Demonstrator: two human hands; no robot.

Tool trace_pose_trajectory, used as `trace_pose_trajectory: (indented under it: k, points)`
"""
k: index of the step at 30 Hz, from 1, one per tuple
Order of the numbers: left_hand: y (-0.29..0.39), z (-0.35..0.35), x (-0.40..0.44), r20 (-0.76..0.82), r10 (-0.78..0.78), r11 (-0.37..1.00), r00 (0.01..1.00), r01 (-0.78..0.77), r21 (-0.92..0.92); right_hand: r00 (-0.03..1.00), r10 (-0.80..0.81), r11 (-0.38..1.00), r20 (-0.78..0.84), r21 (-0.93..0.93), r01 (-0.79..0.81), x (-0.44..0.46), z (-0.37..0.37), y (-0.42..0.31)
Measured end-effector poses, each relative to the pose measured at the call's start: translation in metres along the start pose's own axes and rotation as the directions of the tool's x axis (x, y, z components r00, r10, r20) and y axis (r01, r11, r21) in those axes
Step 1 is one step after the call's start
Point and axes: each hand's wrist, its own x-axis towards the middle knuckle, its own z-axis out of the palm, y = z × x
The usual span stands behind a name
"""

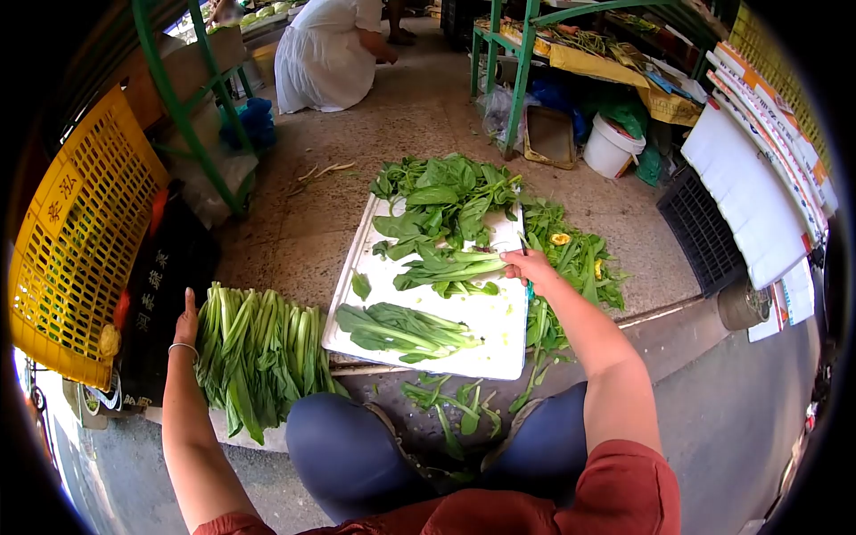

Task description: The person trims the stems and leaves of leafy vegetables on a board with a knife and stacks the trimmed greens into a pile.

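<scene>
My left hand (pixel 186 323) lies along the left side of a thick pile of leafy greens (pixel 267 348), its visible fingers stretched out. The pile's pale stems point up and away, and its leaves hang toward me. Over a white foam board (pixel 495 343), my right hand (pixel 526 267) is closed at the stem end of a green stalk (pixel 455 267). A small teal piece shows under that palm; what it belongs to is hidden. One more bunch of greens (pixel 406 330) lies nearer on the board. Broad loose leaves (pixel 446 196) heap over its far end.
Discarded leaves (pixel 571 245) spread right of the board, and others (pixel 455 410) lie between my knees. At left stand a yellow crate (pixel 85 223) and a black box (pixel 165 276). White foam sheets (pixel 744 178) and a black crate (pixel 700 232) stand right. A person in white (pixel 325 58) crouches ahead.
</scene>
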Motion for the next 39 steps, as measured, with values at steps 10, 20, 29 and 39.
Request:
trace_pose_trajectory:
  k: [10,20,29,39]
  points:
    - [-0.014,-0.004,0.018,-0.119,0.059,0.998,0.991,-0.059,0.003,1.000,0.002,1.000,-0.005,-0.001,-0.002,0.002,0.001,-0.003]
    - [-0.032,0.014,0.008,0.055,-0.011,1.000,0.998,0.011,0.008,0.996,-0.091,0.995,0.014,0.045,0.090,-0.004,-0.002,-0.017]
    - [-0.032,0.017,0.010,-0.153,0.063,0.991,0.986,-0.079,-0.104,0.997,-0.064,0.998,-0.032,-0.024,0.063,-0.022,-0.011,-0.018]
    - [-0.012,-0.007,-0.019,-0.219,0.153,0.986,0.964,-0.134,0.102,0.997,-0.051,0.998,-0.051,-0.033,0.049,-0.024,0.001,-0.032]
